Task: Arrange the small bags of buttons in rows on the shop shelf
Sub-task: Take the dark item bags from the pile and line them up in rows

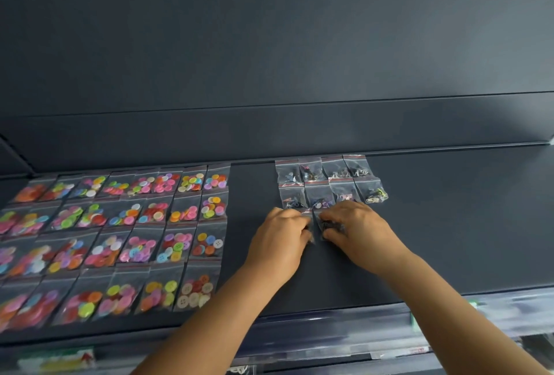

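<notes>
Both hands, L (280,235) & R (356,229), pinch dark bags (322,226) at 12 o'clock; align w/ rows (329,181) above, edges square.

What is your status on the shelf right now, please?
Left hand and right hand each gripping a small bag, starting third row. Two rows of four dark-item bags set behind. Shelf ahead unobstructed.

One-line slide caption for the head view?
Both hands set small bags below two rows of dark bags, right of the coloured button bags.
</notes>
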The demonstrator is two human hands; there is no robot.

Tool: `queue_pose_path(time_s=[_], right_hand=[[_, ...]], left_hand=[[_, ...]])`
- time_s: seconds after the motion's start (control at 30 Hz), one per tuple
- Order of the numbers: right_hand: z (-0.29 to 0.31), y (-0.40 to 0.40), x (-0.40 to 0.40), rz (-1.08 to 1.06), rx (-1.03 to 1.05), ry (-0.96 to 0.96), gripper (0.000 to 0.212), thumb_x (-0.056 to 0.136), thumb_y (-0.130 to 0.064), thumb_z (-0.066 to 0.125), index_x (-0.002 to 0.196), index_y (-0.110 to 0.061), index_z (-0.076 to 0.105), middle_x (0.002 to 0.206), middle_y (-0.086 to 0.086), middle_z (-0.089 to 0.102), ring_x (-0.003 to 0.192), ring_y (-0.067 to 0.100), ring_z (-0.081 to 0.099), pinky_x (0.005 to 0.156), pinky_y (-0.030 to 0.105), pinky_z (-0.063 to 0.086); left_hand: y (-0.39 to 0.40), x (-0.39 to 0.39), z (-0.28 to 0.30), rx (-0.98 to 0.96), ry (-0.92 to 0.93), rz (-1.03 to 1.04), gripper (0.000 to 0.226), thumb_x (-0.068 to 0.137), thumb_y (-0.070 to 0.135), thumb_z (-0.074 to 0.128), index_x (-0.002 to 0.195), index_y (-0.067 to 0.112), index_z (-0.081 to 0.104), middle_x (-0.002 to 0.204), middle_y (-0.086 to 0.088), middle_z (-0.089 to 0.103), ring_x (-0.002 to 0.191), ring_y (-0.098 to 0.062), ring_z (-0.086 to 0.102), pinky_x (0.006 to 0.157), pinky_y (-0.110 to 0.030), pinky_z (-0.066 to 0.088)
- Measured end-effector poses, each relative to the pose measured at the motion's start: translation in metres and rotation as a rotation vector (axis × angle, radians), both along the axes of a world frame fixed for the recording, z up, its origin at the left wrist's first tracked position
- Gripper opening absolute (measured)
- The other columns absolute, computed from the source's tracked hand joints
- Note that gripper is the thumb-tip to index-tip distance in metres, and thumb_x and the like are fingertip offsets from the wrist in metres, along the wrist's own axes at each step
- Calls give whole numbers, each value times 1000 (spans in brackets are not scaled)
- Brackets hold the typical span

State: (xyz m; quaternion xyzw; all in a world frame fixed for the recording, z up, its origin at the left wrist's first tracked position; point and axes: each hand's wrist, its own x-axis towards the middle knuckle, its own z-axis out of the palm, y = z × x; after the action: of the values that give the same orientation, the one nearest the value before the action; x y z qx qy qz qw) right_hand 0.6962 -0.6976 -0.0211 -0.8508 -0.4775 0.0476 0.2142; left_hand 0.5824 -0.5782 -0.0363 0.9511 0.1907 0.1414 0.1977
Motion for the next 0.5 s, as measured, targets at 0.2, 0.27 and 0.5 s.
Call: queue_pose_path(time_s=[0.2,0.27,0.5], right_hand=[[2,2,-1,-9,-68,-21,18,87,-26,57,101,-17,65,110,2,58,107,21,50,84,31,46],[2,3,-1,-10,-98,-40,19,87,-30,56,100,-18,63,110,1,56,109,20,48,80,24,42],[9,10,-11,17,-101,-65,46,86,-41,59,128,-25,53,127,-3,50,121,19,42,91,26,40]], left_hand=[[-5,2,1,5,31,12,27,95,25,51,116,14,64,120,5,59,113,-16,43,88,-36,46],[-6,2,2,12,44,23,27,95,25,51,116,14,63,120,4,59,113,-17,43,88,-36,45],[-1,-13,11,75,31,65,39,95,27,52,132,17,52,128,2,55,119,-17,43,95,-31,42]])
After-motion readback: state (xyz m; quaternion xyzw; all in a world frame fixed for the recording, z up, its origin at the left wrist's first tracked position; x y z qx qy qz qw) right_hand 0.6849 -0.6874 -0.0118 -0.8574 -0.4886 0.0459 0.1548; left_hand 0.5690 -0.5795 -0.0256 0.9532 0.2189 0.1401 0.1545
